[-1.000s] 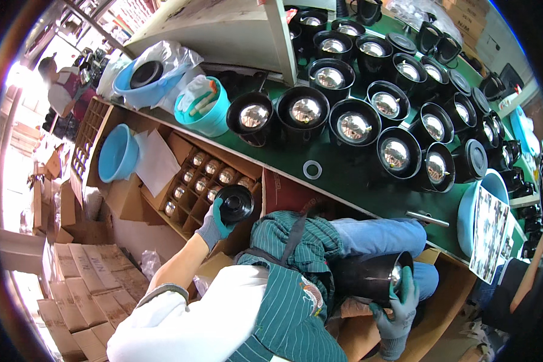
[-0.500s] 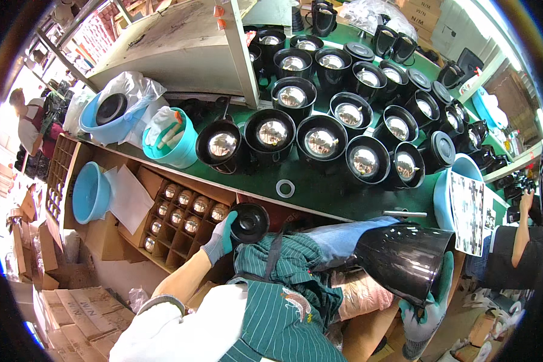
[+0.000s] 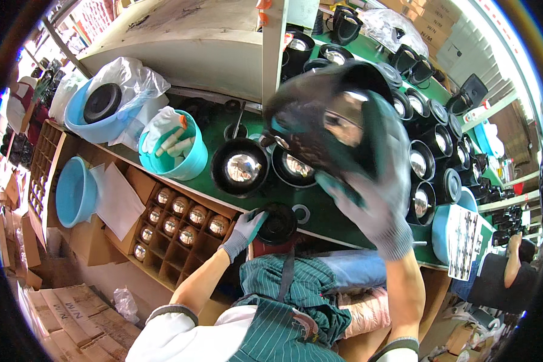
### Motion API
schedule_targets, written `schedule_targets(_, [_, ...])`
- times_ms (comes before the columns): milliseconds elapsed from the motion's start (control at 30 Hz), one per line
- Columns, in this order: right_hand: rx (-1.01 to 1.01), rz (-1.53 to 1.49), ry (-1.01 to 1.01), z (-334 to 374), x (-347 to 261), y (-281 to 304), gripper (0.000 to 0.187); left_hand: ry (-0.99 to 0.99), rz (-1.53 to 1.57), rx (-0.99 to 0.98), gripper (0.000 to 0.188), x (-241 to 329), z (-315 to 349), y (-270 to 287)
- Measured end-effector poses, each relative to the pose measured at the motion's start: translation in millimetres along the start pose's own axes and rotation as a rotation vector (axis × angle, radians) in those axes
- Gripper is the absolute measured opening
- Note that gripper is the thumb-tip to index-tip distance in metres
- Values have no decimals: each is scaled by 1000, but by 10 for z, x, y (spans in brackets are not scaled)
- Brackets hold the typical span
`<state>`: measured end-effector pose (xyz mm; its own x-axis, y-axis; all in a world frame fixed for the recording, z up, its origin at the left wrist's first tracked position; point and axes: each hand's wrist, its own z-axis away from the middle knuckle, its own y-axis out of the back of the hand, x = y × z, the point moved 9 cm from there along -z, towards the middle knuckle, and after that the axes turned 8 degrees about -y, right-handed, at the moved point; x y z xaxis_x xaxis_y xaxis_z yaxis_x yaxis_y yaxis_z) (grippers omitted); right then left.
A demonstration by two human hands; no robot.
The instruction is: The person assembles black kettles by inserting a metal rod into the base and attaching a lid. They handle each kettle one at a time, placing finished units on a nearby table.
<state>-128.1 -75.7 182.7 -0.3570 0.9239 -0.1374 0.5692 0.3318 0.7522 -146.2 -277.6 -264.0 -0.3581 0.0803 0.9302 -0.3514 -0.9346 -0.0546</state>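
The long green-topped bench (image 3: pixel 333 220) stretches across the view, crowded at right with black round vessels (image 3: pixel 428 157) that have mirror-bright silver domes inside. Below its near edge, at left, sits a brown cardboard box (image 3: pixel 176 261) divided into compartments, several holding shiny silver globes (image 3: pixel 218 225). A glossy black flared vessel (image 3: pixel 304 99) is raised over the bench (motion smears its outline), a silver curve showing inside. The right hand (image 3: pixel 377 187), in a grey-and-teal knitted glove, has its fingers spread around this vessel's right side, thumb near the lower edge, so the body lies ahead and to the left of the palm. A turquoise plastic bucket (image 3: pixel 190 166) stands on the bench at left. Near the box's right end, the left hand (image 3: pixel 245 232), gloved alike, grips the rim of a flat round black disc (image 3: pixel 277 223), which lies just right of the fingertips. A flat pale ring (image 3: pixel 305 209) rests beside it.
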Motion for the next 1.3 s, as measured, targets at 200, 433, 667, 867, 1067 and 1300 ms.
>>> schedule_targets(200, [-240, 55, 85, -513, -16, -1346, 30, 93, 116, 115, 31, -594, -282, 167])
schedule_targets(433, [-504, 214, 3, -580, 124, -2172, 33, -47, -75, 55, 27, -398, -272, 171])
schedule_targets(667, [-589, 243, -65, -475, 290, -2685, 42, -29, -57, 1, 30, -101, -181, 130])
schedule_targets(867, [-772, 218, -168, -460, 280, -2726, 53, 100, -22, -27, 33, -134, -130, 139])
schedule_targets(1067, [-752, 81, -217, -402, 279, -2580, 51, 102, 330, -26, 41, -469, -179, 110])
schedule_targets(1300, [-616, 75, -157, -408, 311, -2362, 48, 113, 469, 44, 31, -824, -322, 207])
